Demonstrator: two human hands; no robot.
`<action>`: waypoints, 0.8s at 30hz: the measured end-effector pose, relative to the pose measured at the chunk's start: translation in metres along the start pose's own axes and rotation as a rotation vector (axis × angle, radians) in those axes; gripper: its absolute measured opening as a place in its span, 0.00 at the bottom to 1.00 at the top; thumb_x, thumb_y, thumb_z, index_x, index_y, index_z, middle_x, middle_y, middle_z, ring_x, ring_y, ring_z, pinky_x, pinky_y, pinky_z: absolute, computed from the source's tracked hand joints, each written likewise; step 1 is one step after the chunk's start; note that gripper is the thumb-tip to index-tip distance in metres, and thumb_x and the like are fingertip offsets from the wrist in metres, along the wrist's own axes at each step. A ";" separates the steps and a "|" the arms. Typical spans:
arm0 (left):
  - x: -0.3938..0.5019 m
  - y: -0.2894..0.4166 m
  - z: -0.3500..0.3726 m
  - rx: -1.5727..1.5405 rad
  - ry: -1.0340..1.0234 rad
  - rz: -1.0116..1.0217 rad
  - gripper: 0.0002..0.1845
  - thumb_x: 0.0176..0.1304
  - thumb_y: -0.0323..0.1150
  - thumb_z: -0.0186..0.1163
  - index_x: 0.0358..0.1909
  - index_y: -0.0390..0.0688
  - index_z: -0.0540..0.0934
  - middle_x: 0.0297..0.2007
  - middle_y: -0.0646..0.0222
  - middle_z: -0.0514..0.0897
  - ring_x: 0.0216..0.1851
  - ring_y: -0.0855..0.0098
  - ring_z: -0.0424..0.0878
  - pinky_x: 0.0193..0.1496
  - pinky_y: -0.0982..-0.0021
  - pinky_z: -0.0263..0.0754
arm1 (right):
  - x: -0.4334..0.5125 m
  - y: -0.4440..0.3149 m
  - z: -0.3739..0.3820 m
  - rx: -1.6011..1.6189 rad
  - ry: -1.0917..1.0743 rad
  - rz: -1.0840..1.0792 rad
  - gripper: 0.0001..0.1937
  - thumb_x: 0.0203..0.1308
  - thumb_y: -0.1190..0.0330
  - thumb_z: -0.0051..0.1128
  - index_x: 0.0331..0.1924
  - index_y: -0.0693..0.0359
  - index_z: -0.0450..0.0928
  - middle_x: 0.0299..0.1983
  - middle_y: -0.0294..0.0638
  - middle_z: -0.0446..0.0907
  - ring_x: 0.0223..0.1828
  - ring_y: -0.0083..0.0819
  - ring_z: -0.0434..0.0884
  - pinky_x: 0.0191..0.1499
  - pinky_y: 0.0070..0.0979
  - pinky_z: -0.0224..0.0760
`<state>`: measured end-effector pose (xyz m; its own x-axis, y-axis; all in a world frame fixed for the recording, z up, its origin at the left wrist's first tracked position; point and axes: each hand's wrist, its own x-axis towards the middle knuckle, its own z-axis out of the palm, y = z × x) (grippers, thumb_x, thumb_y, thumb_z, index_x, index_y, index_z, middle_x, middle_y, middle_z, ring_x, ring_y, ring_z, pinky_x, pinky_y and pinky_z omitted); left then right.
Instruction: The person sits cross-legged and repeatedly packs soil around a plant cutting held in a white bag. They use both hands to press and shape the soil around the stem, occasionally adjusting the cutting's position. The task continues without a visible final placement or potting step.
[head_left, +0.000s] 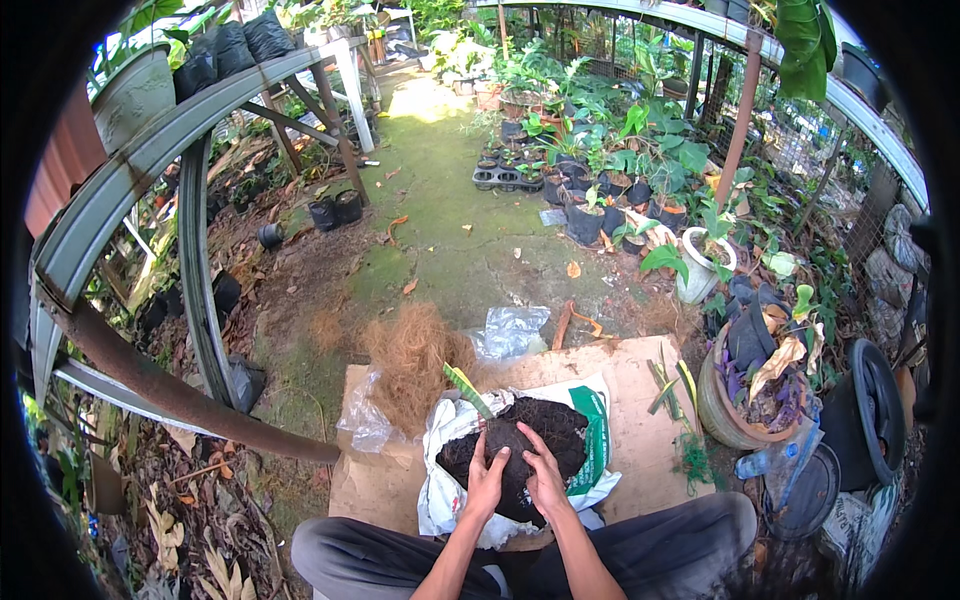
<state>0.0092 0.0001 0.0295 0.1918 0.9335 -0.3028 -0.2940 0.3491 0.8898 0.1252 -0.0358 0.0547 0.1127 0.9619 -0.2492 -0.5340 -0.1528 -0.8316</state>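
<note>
My left hand (486, 480) and my right hand (546, 478) cup a rounded lump of dark soil (508, 438) between their fingers and thumbs. Just beyond the left fingertips, a green leaf cutting with yellow edges (468, 390), like a snake plant's, sticks up at a slant; whether its base sits in the lump is hard to tell. Beneath both hands lies an opened white and green plastic sack (595, 431) bearing print. Loose dark potting soil (568, 459) with fibres fills it. The sack rests on a flattened cardboard sheet (645, 465).
Brown coconut fibre (416, 360) is heaped beyond the sack, beside clear plastic bags (513, 332). More leaf cuttings (670, 390) and green twine (695, 459) lie at the right. A large clay pot (718, 405) borders the cardboard. A rusty pipe (202, 390) crosses at left.
</note>
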 end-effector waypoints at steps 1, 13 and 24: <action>0.000 0.000 0.000 -0.002 -0.002 0.014 0.40 0.71 0.31 0.60 0.77 0.32 0.51 0.64 0.52 0.73 0.61 0.66 0.76 0.65 0.68 0.70 | -0.001 0.000 0.000 -0.036 0.012 0.005 0.28 0.70 0.70 0.41 0.74 0.61 0.62 0.70 0.44 0.68 0.67 0.31 0.72 0.67 0.29 0.66; -0.005 0.006 0.006 0.231 -0.043 0.182 0.45 0.62 0.36 0.72 0.73 0.29 0.57 0.62 0.53 0.76 0.61 0.65 0.76 0.66 0.68 0.69 | 0.009 0.020 -0.014 -0.129 -0.023 -0.138 0.26 0.78 0.59 0.42 0.74 0.59 0.62 0.73 0.44 0.63 0.73 0.33 0.62 0.75 0.29 0.52; 0.000 0.001 0.000 0.299 0.037 0.226 0.40 0.66 0.33 0.67 0.73 0.30 0.59 0.57 0.51 0.79 0.57 0.66 0.78 0.62 0.67 0.72 | 0.007 0.019 -0.011 -0.401 -0.043 -0.311 0.31 0.76 0.53 0.50 0.74 0.63 0.59 0.71 0.45 0.64 0.72 0.35 0.63 0.73 0.31 0.54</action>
<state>0.0089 0.0003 0.0305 0.1180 0.9884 -0.0951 -0.0374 0.1002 0.9943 0.1253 -0.0345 0.0312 0.1763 0.9829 0.0538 -0.1163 0.0751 -0.9904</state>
